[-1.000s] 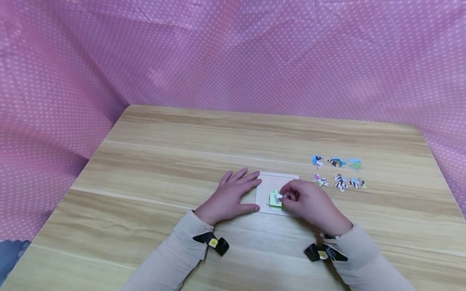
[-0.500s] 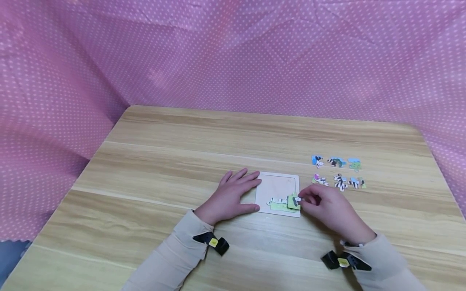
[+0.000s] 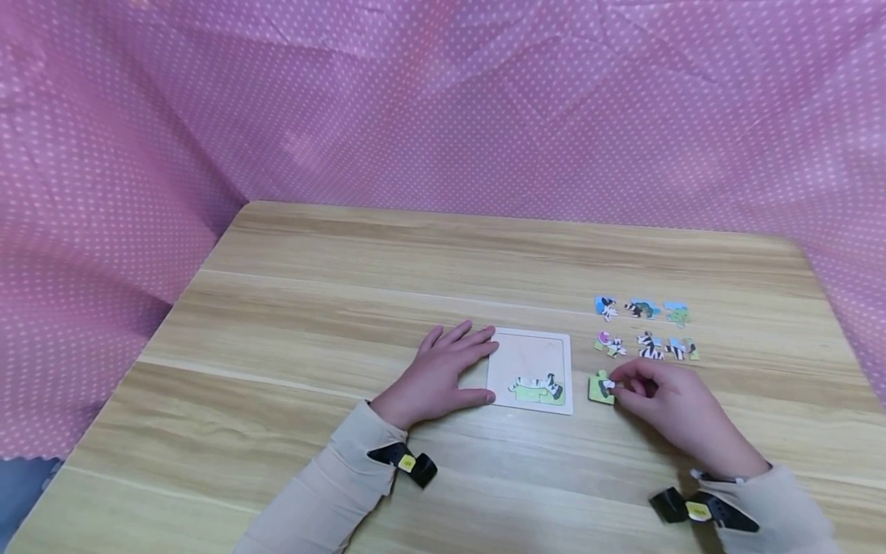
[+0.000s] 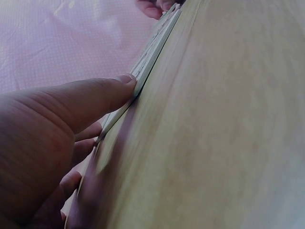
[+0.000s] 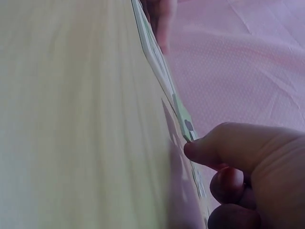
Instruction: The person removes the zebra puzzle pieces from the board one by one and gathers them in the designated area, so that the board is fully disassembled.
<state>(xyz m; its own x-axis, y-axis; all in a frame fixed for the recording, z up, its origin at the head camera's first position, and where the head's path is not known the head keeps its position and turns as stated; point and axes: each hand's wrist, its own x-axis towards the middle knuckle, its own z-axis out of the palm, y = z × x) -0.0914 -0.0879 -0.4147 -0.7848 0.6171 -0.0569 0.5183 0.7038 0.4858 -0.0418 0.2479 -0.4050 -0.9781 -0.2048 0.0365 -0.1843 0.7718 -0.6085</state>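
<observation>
Surface: wooden table [image 3: 346, 308], pink dotted cloth behind.
Left hand [image 3: 443, 373]: fingers flat, steadying puzzle tray [image 3: 529, 358] at its left edge.
Right hand [image 3: 664, 404]: pinches green piece [image 3: 601, 387] just right of tray.
Advice: keep the pinch light, hold the tray still, align the tabs before pressing.

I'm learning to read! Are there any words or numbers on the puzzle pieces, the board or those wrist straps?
None can be read.
Square wooden puzzle board: pictures only.
Loose cardboard zebra pieces: pictures, no letters.
Green piece pinched by the right hand: no writing.
Yellow tags on the black wrist straps: too small to read.
</observation>
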